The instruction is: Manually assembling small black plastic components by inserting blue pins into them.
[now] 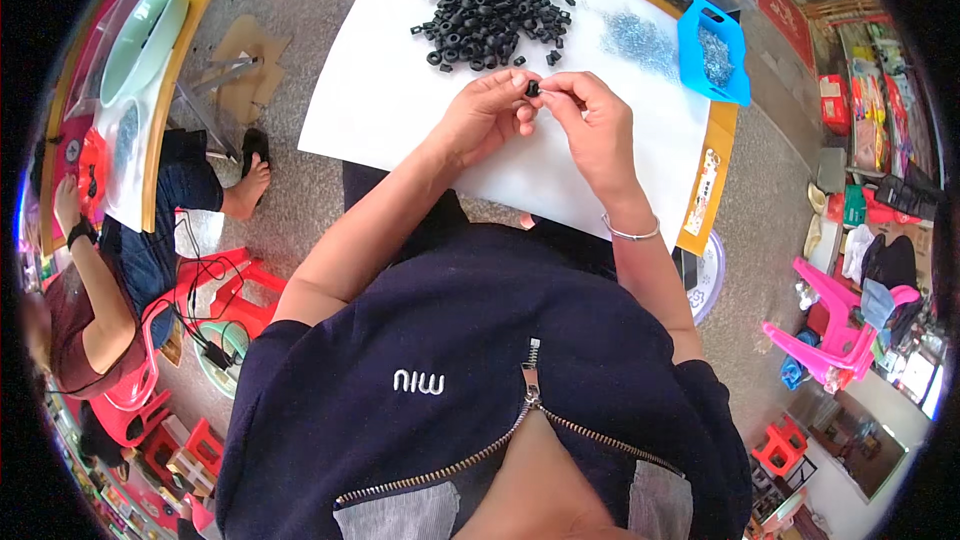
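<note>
My left hand (478,118) pinches a small black plastic part (533,88) between thumb and fingertips, above the white tabletop (370,80). Right beside that part, the thumb and forefinger of my right hand (600,135) are pressed together; whatever they hold is too small to make out. Beyond my hands lies a heap of similar black parts (490,25), some ring-shaped, with a few strays around it. To the right a patch of tiny shiny bits (640,40) is spread on the white surface. More such bits fill a blue plastic scoop-like tray (742,88) at the table's right edge.
On the left, another person (100,310) sits at a second table with a pale green basin (150,35). Red plastic stools (250,290) and black cables lie behind them. A pink chair (830,340) and a cluttered shelf (865,90) stand at the right.
</note>
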`<control>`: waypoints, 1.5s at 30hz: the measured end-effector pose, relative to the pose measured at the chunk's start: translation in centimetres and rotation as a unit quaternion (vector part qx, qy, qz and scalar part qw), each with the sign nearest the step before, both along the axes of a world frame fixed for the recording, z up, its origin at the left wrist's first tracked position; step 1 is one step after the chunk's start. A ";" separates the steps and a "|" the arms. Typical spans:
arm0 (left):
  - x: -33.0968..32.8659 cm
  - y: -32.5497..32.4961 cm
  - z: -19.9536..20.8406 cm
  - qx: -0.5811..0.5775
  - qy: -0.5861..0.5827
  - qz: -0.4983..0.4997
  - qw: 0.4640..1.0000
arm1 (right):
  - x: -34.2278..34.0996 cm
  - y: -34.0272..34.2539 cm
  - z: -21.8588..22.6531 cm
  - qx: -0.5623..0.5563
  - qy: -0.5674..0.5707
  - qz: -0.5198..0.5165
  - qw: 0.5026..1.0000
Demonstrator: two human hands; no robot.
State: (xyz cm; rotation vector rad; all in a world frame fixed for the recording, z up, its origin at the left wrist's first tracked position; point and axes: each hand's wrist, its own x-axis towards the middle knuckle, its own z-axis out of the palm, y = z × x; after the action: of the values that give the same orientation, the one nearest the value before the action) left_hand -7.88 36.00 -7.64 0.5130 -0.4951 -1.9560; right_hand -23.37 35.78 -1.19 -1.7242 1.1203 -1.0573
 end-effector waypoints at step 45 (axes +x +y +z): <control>0.5 -0.1 -0.1 -0.005 0.037 0.019 0.999 | -0.9 -1.9 -0.8 0.154 -0.114 0.041 0.981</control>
State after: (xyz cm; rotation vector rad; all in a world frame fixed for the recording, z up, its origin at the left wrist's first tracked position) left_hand -7.33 35.89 -7.76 0.4390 -0.4454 -1.9287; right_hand -24.22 33.93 -1.96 -1.3582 1.0003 -0.9482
